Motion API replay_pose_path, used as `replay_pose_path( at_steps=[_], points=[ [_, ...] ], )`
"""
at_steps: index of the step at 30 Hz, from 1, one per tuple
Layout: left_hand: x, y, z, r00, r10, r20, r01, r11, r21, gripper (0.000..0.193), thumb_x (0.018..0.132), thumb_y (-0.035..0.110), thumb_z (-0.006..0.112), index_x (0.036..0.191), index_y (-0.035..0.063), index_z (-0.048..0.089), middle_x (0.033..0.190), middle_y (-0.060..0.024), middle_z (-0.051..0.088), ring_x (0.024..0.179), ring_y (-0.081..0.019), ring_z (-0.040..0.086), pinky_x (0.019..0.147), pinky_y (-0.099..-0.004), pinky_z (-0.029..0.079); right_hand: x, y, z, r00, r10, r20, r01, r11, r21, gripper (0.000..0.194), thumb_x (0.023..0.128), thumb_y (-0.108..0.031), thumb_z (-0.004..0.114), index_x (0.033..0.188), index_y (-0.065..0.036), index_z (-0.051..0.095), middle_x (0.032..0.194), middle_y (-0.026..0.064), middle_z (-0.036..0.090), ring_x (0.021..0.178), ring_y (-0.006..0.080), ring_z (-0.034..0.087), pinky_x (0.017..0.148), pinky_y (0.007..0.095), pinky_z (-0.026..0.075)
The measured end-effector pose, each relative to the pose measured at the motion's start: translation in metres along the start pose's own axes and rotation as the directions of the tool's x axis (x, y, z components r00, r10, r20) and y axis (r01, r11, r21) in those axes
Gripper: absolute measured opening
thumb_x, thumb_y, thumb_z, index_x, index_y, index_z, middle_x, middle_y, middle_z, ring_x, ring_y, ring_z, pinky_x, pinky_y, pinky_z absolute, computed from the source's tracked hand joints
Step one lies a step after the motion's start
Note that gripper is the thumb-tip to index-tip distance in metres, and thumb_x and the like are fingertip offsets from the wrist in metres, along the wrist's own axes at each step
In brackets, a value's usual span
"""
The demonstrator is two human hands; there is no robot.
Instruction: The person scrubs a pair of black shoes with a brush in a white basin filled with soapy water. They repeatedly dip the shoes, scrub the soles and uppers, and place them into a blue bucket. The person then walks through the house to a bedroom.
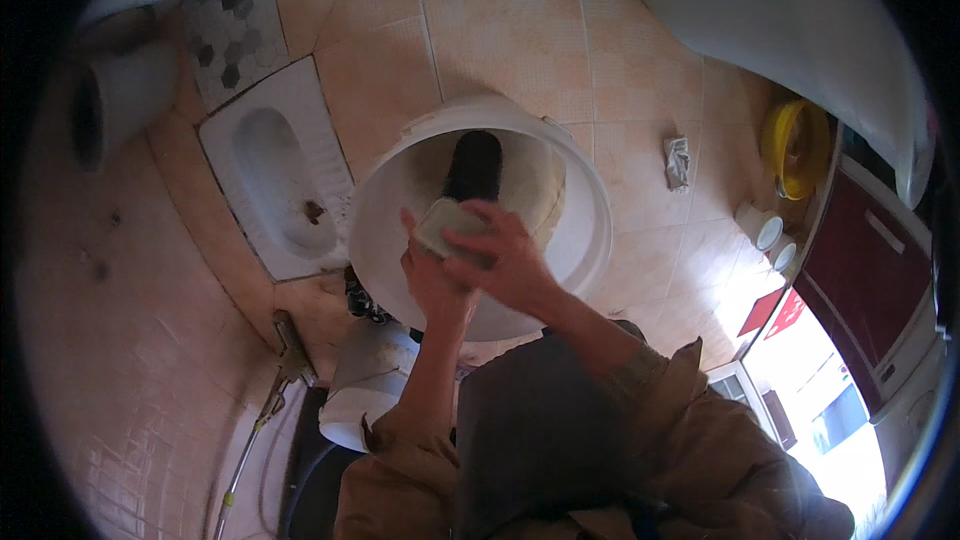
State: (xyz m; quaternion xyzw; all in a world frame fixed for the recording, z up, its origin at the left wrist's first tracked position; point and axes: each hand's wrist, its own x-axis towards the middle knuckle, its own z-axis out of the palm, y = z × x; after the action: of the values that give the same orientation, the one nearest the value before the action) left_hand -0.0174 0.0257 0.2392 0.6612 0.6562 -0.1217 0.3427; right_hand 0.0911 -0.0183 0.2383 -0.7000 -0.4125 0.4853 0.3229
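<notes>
My left hand (436,281) holds a pale, rounded block (444,225) from below, above the mouth of a large white plastic bucket (362,240). It looks like a bar of soap, though blur keeps me from being sure. Across its right side lie the fingers of my right hand (504,251), gripping it as well. Just beyond the block, a long black object with a rounded end (476,161) lies inside the bucket; its near end is hidden behind my hands. What it is, I cannot tell.
A squat toilet (274,180) is set into the floor left of the bucket. Nearer me are a smaller white bucket (371,375) and a long-handled squeegee mop (292,352). To the right lie a crumpled wrapper (677,163), a yellow basin (795,150) and a dark red cabinet (859,262).
</notes>
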Motion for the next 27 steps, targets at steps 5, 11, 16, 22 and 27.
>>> replay_pose_path(
  at_steps=[5, 11, 16, 22, 27],
  points=[
    [-0.015, 0.012, -0.031, 0.999, 0.025, -0.031, -0.027, 0.998, -0.053, 0.113, 0.046, 0.024, 0.083, 0.135, 0.0034, 0.016, 0.106, -0.0178, 0.055, 0.096, -0.0343, 0.054, 0.080, -0.0418, 0.044, 0.022, -0.015, 0.008, 0.984, 0.177, -0.033, -0.179, 0.978, -0.102, 0.034, 0.071, -0.033, 0.065, 0.102, -0.019, 0.066, 0.124, 0.0091, 0.042, 0.109, 0.0331, 0.044, 0.089, 0.0429, 0.041],
    [-0.015, -0.004, -0.043, 0.999, 0.016, 0.032, -0.019, 0.996, 0.084, 0.113, 0.044, 0.028, 0.084, 0.134, 0.0038, 0.021, 0.108, -0.0163, 0.056, 0.098, -0.0332, 0.055, 0.083, -0.0395, 0.044, 0.027, -0.010, 0.021, 0.969, 0.187, -0.162, -0.212, 0.965, -0.153, 0.029, 0.071, -0.033, 0.066, 0.097, -0.020, 0.067, 0.123, 0.0094, 0.042, 0.108, 0.0331, 0.045, 0.086, 0.0435, 0.044],
    [-0.011, -0.020, -0.035, 0.997, 0.064, -0.049, -0.064, 0.998, 0.007, 0.109, 0.044, 0.028, 0.084, 0.132, 0.0028, 0.024, 0.110, -0.0163, 0.054, 0.100, -0.0332, 0.053, 0.086, -0.0410, 0.042, 0.023, -0.017, 0.039, 0.973, 0.215, -0.085, -0.223, 0.969, -0.102, 0.030, 0.071, -0.034, 0.066, 0.098, -0.020, 0.067, 0.122, 0.0116, 0.044, 0.109, 0.0334, 0.045, 0.088, 0.0420, 0.042],
    [-0.032, -0.029, -0.033, 0.983, 0.181, -0.021, -0.174, 0.969, 0.175, 0.110, 0.047, 0.038, 0.080, 0.133, 0.0002, 0.023, 0.118, -0.0186, 0.048, 0.107, -0.0332, 0.048, 0.088, -0.0398, 0.042, 0.102, 0.081, 0.018, 0.854, 0.492, -0.169, -0.520, 0.797, -0.308, 0.031, 0.077, -0.037, 0.057, 0.100, -0.016, 0.065, 0.121, 0.0201, 0.043, 0.104, 0.0414, 0.045, 0.088, 0.0484, 0.040],
    [0.008, 0.014, 0.009, 0.993, -0.114, 0.006, 0.110, 0.970, 0.217, 0.113, 0.049, 0.046, 0.079, 0.132, -0.0057, 0.020, 0.116, -0.0214, 0.046, 0.109, -0.0342, 0.046, 0.087, -0.0432, 0.043, 0.071, 0.069, 0.010, 0.801, 0.351, -0.485, -0.530, 0.792, -0.302, 0.046, 0.079, -0.034, 0.056, 0.119, -0.013, 0.050, 0.120, 0.0237, 0.039, 0.108, 0.0420, 0.040, 0.090, 0.0473, 0.036]
  ],
)
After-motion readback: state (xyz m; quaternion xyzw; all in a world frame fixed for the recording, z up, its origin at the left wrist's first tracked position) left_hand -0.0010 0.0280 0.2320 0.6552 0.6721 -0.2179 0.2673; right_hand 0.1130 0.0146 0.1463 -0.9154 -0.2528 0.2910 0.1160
